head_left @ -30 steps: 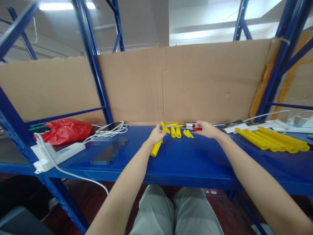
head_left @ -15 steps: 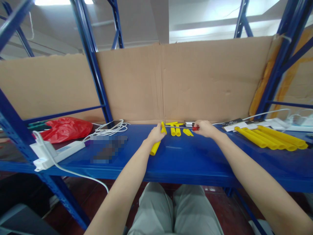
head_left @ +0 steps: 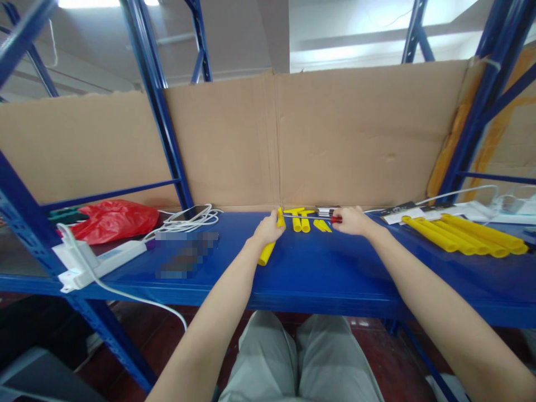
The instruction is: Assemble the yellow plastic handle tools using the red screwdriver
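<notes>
My left hand (head_left: 268,230) is closed around a yellow tube (head_left: 267,254) with a yellow piece at its upper end, and the fingers cover its middle. In my right hand (head_left: 352,220) is the red handle of a screwdriver (head_left: 335,219). The screwdriver's thin metal shaft runs left, level, and its tip meets the upper end of the held yellow part. Just behind the shaft lie two yellow T-shaped pieces (head_left: 297,224). Several small flat yellow pieces (head_left: 322,225) rest beside them, left of the right hand.
Several yellow tubes (head_left: 464,237) lie side by side at the right. At the left are a white power strip (head_left: 121,259), coiled white cable (head_left: 184,223) and a red plastic bag (head_left: 117,220). Cardboard (head_left: 364,139) stands behind the blue shelf (head_left: 318,279).
The screwdriver and my right hand have shifted very slightly. Both hands keep their grips, and the other things lie as before.
</notes>
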Motion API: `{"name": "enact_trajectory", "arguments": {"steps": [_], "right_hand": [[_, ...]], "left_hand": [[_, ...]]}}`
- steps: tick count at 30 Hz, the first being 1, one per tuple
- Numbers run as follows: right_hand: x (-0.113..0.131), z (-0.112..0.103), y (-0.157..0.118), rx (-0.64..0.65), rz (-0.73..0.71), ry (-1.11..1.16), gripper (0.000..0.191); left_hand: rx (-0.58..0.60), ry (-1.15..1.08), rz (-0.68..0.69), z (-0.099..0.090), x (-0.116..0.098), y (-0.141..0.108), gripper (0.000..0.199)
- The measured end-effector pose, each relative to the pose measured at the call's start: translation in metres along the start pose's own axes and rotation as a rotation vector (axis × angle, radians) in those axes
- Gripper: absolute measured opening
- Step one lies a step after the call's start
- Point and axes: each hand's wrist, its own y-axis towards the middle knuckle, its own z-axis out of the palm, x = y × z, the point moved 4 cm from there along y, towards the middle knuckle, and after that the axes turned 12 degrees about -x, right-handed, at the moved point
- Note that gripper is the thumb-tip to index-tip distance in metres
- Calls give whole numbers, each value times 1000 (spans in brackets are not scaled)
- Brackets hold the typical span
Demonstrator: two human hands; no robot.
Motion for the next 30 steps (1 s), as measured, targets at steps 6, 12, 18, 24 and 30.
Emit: {"name": "enact_trajectory", "arguments": {"steps": [6,12,18,24,30], "right_hand": [[-2,3,2,-39,44,-38,14],[-5,9,1,63,76,54,13],[-6,7,0,42,87,52,10],[-11,21,2,69,115,249,15],[-10,18,0,135,33,349,15]], "left_hand": [[-7,-19,-1,0,-1,-1,38],[-18,-27,-16,-1,-2,-1,38],[-11,0,0,-1,-3,-2,38],[-6,1,-6,-1,-4,-2,38],[-14,1,-2,-2,-5,-2,38]]}}
